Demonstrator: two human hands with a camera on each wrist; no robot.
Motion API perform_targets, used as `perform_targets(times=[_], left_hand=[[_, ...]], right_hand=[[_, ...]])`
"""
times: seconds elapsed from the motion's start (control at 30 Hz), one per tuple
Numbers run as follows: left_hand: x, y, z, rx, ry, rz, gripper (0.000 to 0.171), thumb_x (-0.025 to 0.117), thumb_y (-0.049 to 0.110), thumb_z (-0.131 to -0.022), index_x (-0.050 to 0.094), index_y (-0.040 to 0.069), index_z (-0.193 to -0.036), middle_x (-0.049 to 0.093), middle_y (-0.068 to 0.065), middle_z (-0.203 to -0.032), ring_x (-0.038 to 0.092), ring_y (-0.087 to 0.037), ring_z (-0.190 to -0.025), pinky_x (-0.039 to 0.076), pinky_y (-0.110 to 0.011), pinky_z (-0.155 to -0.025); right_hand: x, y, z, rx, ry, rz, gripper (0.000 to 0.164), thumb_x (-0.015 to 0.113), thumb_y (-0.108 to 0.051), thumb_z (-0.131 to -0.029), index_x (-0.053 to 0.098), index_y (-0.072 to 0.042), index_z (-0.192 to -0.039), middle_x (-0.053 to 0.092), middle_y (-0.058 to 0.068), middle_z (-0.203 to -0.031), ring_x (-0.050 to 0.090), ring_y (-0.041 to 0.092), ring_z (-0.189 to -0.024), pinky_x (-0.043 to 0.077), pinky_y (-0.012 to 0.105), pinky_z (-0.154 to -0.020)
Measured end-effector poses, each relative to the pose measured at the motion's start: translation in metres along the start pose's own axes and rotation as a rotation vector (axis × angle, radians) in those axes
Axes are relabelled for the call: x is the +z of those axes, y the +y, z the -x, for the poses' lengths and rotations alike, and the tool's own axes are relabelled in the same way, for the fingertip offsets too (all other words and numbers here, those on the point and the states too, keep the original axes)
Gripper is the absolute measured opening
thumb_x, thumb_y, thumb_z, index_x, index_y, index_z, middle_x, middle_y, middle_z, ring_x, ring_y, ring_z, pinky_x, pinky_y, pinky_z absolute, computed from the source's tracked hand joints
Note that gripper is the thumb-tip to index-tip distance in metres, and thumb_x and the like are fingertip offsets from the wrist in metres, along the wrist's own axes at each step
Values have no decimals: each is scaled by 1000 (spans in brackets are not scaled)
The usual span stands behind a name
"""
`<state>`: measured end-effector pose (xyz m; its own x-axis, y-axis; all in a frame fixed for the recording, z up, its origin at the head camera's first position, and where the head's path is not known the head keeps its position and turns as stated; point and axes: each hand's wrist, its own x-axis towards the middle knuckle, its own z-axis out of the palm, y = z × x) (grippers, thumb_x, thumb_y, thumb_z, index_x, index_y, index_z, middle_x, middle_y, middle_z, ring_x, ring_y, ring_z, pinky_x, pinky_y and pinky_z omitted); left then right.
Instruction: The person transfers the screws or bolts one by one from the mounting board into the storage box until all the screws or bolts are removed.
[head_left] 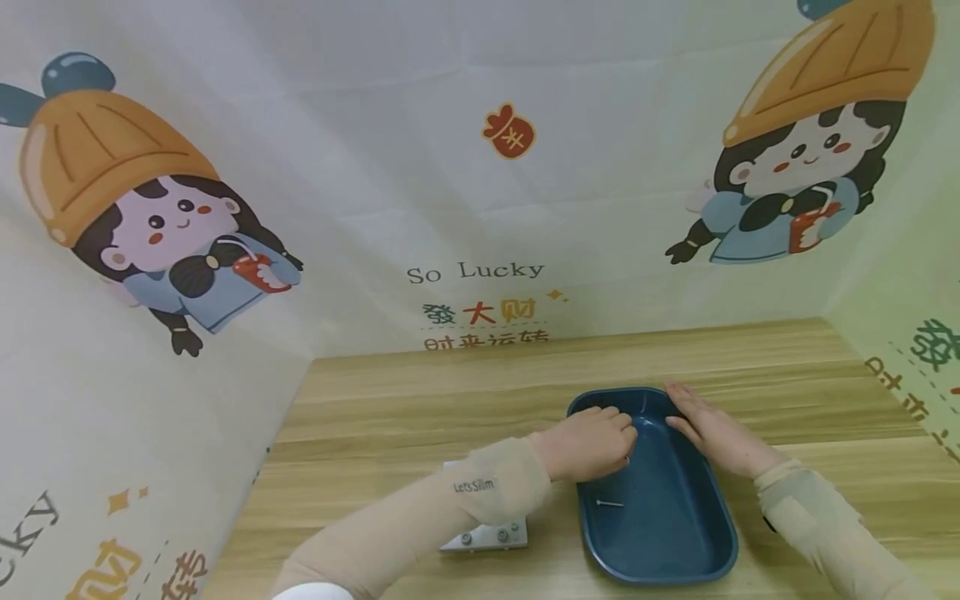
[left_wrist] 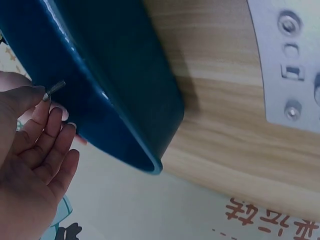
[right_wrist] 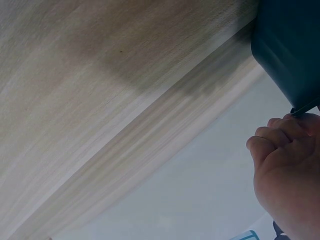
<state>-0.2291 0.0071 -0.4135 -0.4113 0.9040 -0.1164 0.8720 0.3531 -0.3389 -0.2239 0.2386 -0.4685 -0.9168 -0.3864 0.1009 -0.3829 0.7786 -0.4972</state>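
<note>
My left hand is over the far left part of a dark blue tray. Its thumb and index finger pinch a small screw, whose threaded end sticks out past the fingertips in the left wrist view. The other fingers are loosely bent. A second screw lies on the tray floor near the left wall. At the tray's far right corner, my right hand holds the rim, with the thumb over the inner side. In the right wrist view its fingers bend against the tray's edge.
A silvery metal plate with bolts and cut-outs lies left of the tray, partly hidden under the left forearm. The wood-grain table ends at a white printed cloth along the back and sides.
</note>
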Motion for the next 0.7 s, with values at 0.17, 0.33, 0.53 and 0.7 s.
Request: perform_targets(times=[0.17, 0.33, 0.53, 0.7], left_hand=[[3, 4, 0, 11, 7, -18, 27, 53, 39, -102, 65, 18, -115, 63, 7, -110, 58, -8, -101, 51, -18, -86], [3, 4, 4, 2, 9, -3, 25, 53, 39, -101, 65, 19, -111, 63, 8, -106, 58, -7, -97, 49, -17, -82], [4, 0, 12, -25, 2, 67, 23, 55, 38, -101, 65, 19, -109, 61, 9, -104, 56, -7, -96, 48, -17, -83], [2, -11, 23, -78, 38, 157, 20, 57, 34, -100, 64, 16, -108, 60, 5, -103, 55, -10, -97, 48, -19, -86]], right_hand=[[1, 0, -1, -1, 2, 5, 58, 52, -19, -103, 33, 15, -145, 30, 37, -151, 28, 55, -138, 30, 66, -111], [1, -1, -1, 3, 3, 3, 58, 52, -19, -103, 32, 15, -145, 30, 36, -151, 28, 55, -138, 30, 66, -111], [1, 0, -1, 0, 3, 4, 59, 53, -19, -102, 32, 15, -145, 30, 37, -151, 28, 56, -138, 30, 67, -111], [1, 0, 0, -11, 12, 7, 58, 53, -18, -102, 32, 15, -145, 30, 37, -151, 29, 56, -138, 30, 66, -111]])
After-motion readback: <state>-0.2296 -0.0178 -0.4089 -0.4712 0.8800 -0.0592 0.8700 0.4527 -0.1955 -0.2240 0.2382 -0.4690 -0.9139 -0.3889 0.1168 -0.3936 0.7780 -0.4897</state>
